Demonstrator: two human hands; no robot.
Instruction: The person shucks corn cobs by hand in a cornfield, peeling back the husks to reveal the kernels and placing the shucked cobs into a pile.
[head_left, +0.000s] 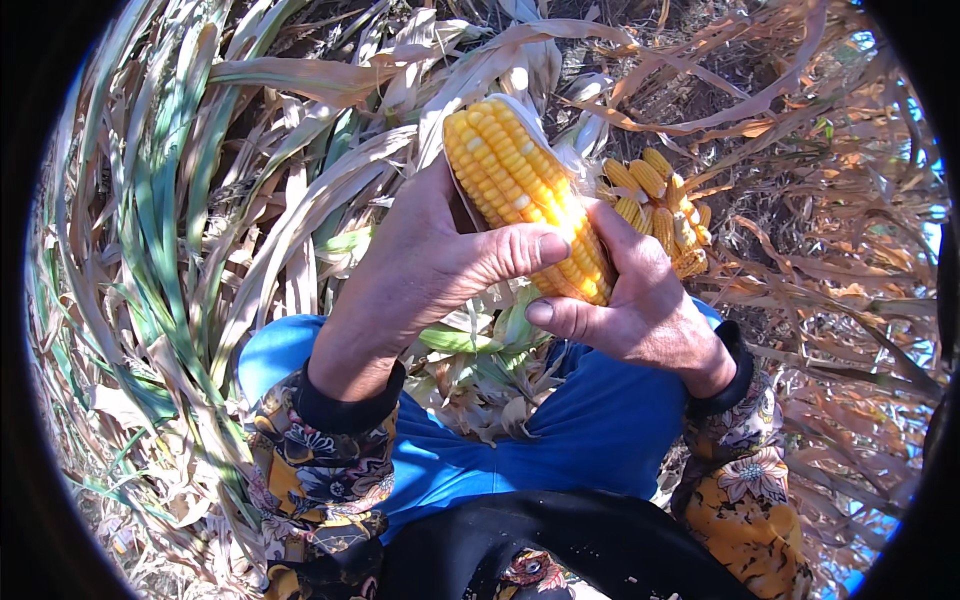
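A large yellow ear of corn (510, 165) is held up before me, tilted, its kernels facing up and its rounded end toward the lower right. Pale husk (529, 120) still lines its upper right side. My left hand (442, 255) grips it from the left, the thumb lying across the kernels and the other fingers hidden behind. My right hand (637, 292) grips the lower end, with its thumb below the ear and the index finger along the right side.
Several husked ears of corn (652, 187) lie in a pile on the ground beyond my right hand. Long green and dry corn stalks (165, 187) are heaped at the left. Dry leaves (840, 300) spread along the right. Loose husks (480, 397) lie between my blue-trousered legs (600, 420).
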